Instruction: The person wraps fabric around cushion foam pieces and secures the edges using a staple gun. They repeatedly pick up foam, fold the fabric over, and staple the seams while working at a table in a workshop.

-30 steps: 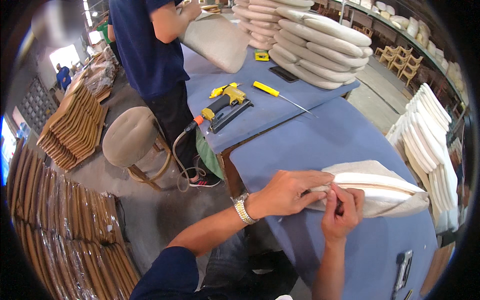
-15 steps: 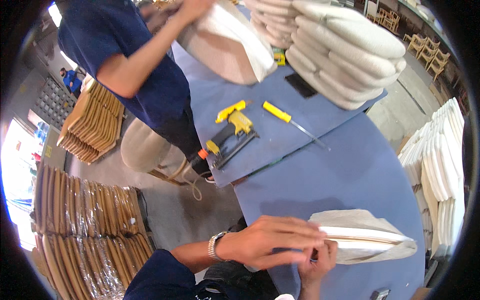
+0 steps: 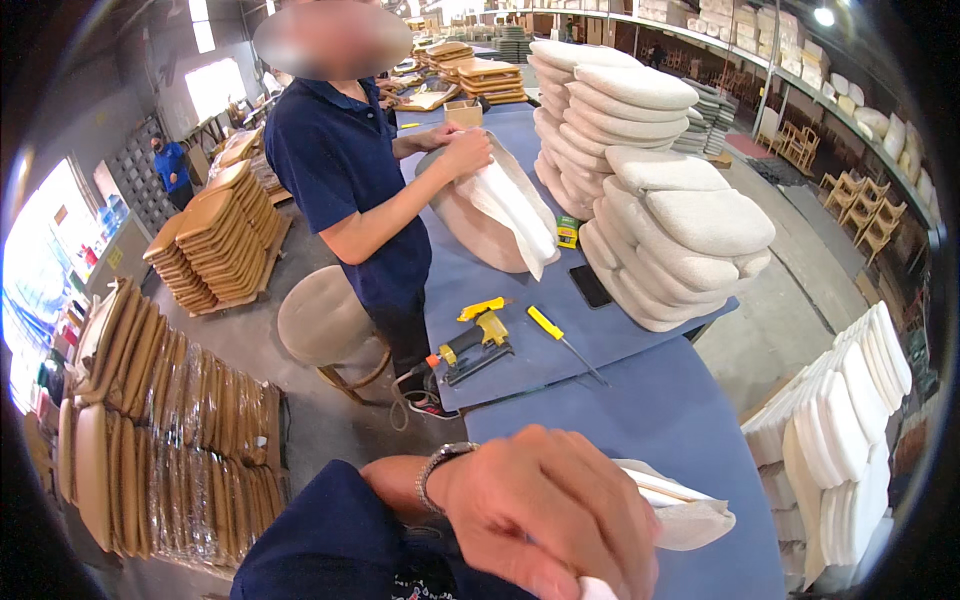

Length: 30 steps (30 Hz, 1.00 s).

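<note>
My left hand (image 3: 550, 505), with a metal-band watch (image 3: 440, 470) at the wrist, is raised close in front at the bottom centre. Its fingers are bent and their tips hidden; a small white bit (image 3: 597, 589) shows beside the thumb. Beyond it on the blue table lies a beige fabric-covered piece (image 3: 695, 527) with white padding and a thin tan edge in its opening, partly covered by my hand. My right hand is out of sight. Across the table, a co-worker's hands (image 3: 465, 150) hold a larger beige cover (image 3: 475, 225) with white padding.
On the blue table (image 3: 660, 420) lie a yellow-black staple gun (image 3: 480, 345) with a hose, a yellow-handled screwdriver (image 3: 565, 340) and a black phone (image 3: 590, 286). Beige cushions (image 3: 690, 240) are piled behind. White pads (image 3: 840, 420) stand right; wrapped brown cushions (image 3: 180, 430) stand left.
My left hand has left the beige piece and come up closer. My right hand has gone out of sight. The view has tilted up, showing more of the room and the co-worker.
</note>
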Motion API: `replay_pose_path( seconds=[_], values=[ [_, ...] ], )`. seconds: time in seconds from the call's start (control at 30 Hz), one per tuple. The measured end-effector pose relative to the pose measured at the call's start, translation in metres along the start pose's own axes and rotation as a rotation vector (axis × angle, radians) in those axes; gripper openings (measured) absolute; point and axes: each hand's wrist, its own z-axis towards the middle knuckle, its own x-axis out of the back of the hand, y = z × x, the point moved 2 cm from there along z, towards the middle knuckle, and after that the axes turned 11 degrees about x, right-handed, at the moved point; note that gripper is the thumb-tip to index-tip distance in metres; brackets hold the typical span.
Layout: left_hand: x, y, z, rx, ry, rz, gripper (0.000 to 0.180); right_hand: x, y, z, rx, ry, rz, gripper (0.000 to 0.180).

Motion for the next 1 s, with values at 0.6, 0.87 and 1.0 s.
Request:
replay_pose_path(
  seconds=[0.6, 0.87, 1.0],
  values=[
    [0.047, -0.207, -0.254, 1.352, -0.110, 0.662, 0.057, 0.013, -0.014, 0.021, -0.034, 0.019, 0.010, 0.009],
    [0.036, -0.213, -0.269, 1.320, -0.115, 0.575, 0.057, 0.017, -0.018, 0.007, -0.116, 0.051, 0.047, 0.004],
    [0.022, -0.208, -0.273, 1.287, -0.118, 0.595, 0.056, 0.032, -0.026, 0.003, -0.102, 0.064, 0.071, 0.005]
  ],
)
